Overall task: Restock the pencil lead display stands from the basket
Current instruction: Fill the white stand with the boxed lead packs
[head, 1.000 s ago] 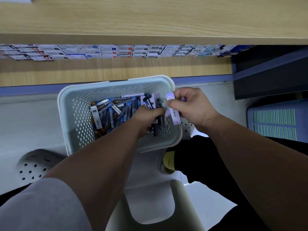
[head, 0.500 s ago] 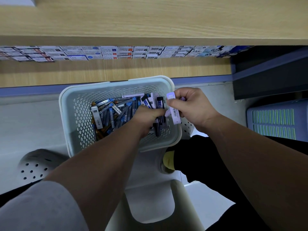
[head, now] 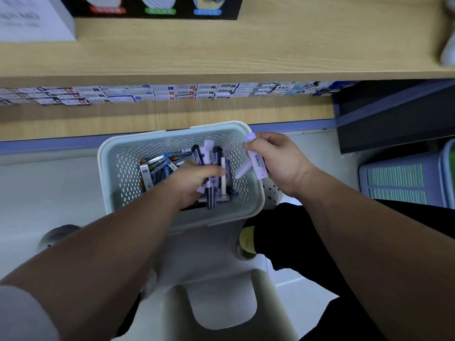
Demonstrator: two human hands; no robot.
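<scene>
Left hand [head: 197, 179] is gripping a bunch of lead cases [head: 216, 173] inside the basket [head: 118, 153]; right hand [head: 278, 161], fingers clamped on lilac lead cases [head: 257, 163], is hovering at the rim. Sort by colour w/ labels aligned before lifting to the shelf stock [head: 172, 92].

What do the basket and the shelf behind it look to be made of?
The basket looks like moulded plastic, pale grey-white and matte: its thin walls are pierced by regular rows of holes and its rim is rounded. The shelf shows a light wood grain, probably laminate or veneer over board; which one cannot be told.
</scene>
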